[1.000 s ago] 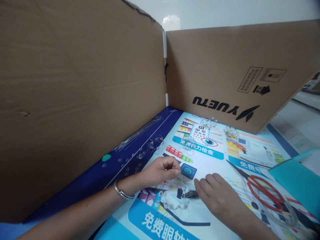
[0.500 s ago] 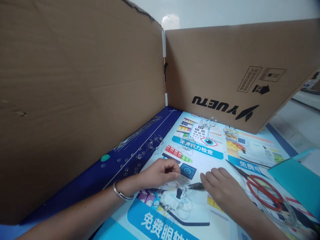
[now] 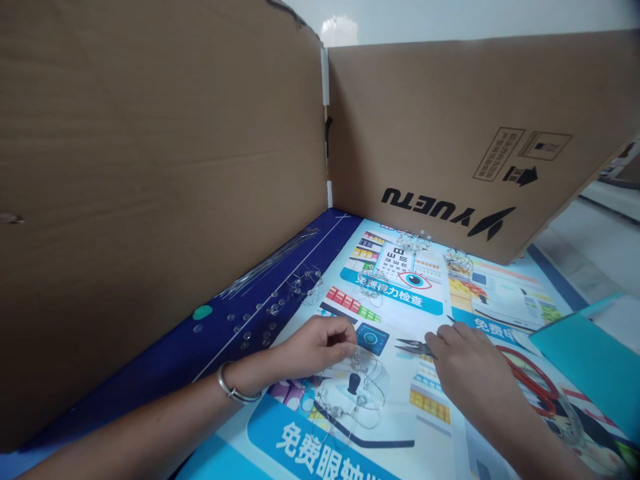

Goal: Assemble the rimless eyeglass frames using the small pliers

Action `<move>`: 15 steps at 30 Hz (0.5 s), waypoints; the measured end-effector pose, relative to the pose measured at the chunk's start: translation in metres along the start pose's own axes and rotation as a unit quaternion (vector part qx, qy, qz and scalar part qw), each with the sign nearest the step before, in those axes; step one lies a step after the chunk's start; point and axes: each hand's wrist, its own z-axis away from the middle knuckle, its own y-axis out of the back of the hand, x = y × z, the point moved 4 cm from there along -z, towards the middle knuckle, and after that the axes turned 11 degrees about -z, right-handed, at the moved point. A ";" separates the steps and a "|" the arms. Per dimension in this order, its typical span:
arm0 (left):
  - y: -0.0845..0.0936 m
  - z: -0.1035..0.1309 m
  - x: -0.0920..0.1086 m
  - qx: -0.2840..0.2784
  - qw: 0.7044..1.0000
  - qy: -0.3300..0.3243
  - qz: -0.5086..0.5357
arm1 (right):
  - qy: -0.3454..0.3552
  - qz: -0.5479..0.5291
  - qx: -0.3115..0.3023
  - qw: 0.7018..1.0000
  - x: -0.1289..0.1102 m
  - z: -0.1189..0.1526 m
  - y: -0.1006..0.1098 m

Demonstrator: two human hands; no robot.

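Observation:
Thumb and fingers of my left hand [image 3: 325, 343] pinch the top of a beaded wire piece [image 3: 345, 403], a loose ring of thin wire loops with clear beads. The ring hangs or lies below the hand over the printed sheet; I cannot tell how much of it touches. My right hand [image 3: 463, 357] is closed around pliers [image 3: 416, 347] with pointed jaws. Those jaws are slightly parted and point left toward the wire piece, apart from it. The handles of the pliers are hidden in the palm.
Cardboard panels [image 3: 425, 127] stand at the left and back. Loose clear beads [image 3: 245, 337], thin wires [image 3: 270, 263] and a green piece [image 3: 203, 312] lie on the blue strip. More beaded wire pieces [image 3: 414, 241] sit farther back. Red-handled scissors [image 3: 535, 383] and a teal box [image 3: 590, 363] are at right.
My right hand has moved right, drawing the pliers away from the wire piece, and their jaws show parted now. The left hand keeps its pinch. The view has shifted slightly.

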 end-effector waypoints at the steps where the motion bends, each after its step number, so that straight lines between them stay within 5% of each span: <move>1: 0.000 0.000 0.001 0.002 1.000 -0.001 -0.006 | -0.001 -0.023 0.000 1.000 -0.002 0.001 0.001; 6: -0.003 0.003 0.001 0.008 1.000 -0.003 -0.030 | -0.014 -0.129 -0.024 0.991 -0.025 0.005 -0.004; 15: -0.009 0.003 0.009 0.018 0.998 -0.013 -0.064 | -0.010 -0.126 -0.042 0.991 -0.040 0.006 -0.007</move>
